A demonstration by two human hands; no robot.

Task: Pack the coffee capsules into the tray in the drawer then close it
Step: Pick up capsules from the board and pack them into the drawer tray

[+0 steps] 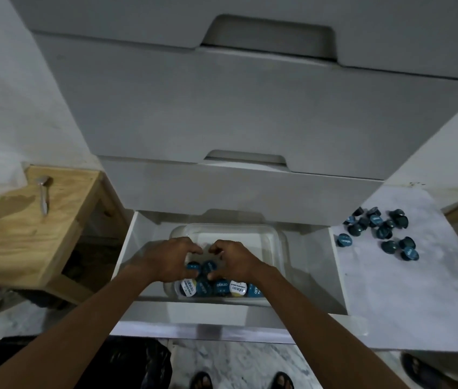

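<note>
Hands (173,259) on round capsules (208,267), clear plastic tray (276,242)

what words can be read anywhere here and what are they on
"excelso": white foil lids of two capsules in the clear plastic tray; the smaller print beside it is too small to read.
"ostagio", roughly, letters blurred: blue foil lids in the tray and one loose blue capsule on the white marbled surface.
Other loose capsules: unreadable.

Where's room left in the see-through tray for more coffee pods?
Bare: the far half of the clear plastic tray, between its back wall and the left hand and right hand. Crowded: the near edge, packed with blue and white coffee capsules.
</note>
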